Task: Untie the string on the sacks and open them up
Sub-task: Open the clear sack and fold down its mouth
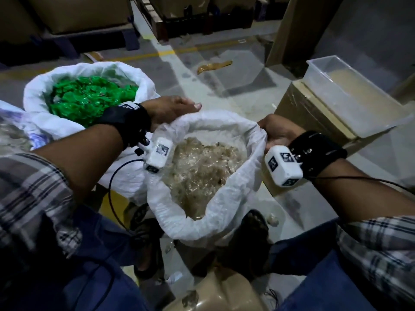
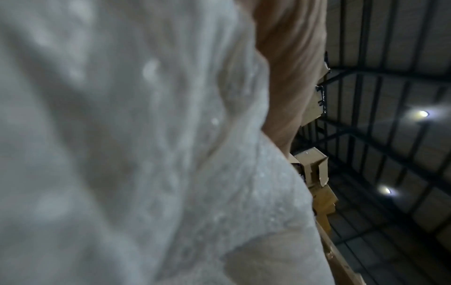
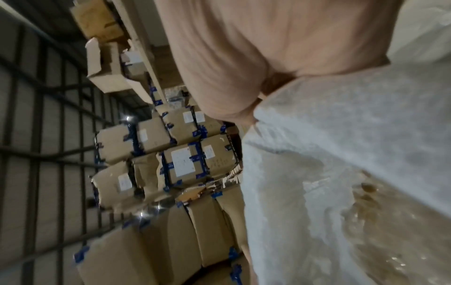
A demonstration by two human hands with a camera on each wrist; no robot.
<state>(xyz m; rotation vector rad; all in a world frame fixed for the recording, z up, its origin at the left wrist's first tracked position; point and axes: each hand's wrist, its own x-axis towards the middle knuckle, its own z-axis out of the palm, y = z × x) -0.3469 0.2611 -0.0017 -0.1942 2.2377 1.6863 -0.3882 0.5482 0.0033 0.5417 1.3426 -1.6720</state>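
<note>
Head view: the near white woven sack (image 1: 224, 212) stands on the warehouse floor between the person's feet, its mouth already spread wide, so the clear crumpled plastic scrap (image 1: 202, 171) inside is exposed. No string shows on it. The left hand (image 1: 170, 108) lies over the far left part of the rim, thumb stretched out along the top; whether its fingers curl under the fabric is hidden, so I cannot tell if it grips or only presses. The right hand (image 1: 277, 131) has its fingers curled round the right edge of the rim and holds it outward. Behind the left forearm a second white sack (image 1: 38, 106) stands open too, its top rolled down around green plastic pieces (image 1: 89, 97). At the left edge, part of another bag (image 1: 15, 126) shows, too cut off to judge. A clear plastic tub (image 1: 350, 95) sits on a cardboard carton (image 1: 298, 108) to the right.

Left wrist view: blurred sack fabric (image 2: 122, 135) fills most of the picture, with the hand (image 2: 290, 63) against its upper edge; the fingers do not show clearly.

Right wrist view: the hand (image 3: 219, 57) bears on the sack's edge (image 3: 341, 115), scrap visible below, and stacked cartons (image 3: 180, 162) behind.

By my reading, both fully visible sacks are untied and open; only the final spreading of the near rim seems left, plus any sack out of view.
</note>
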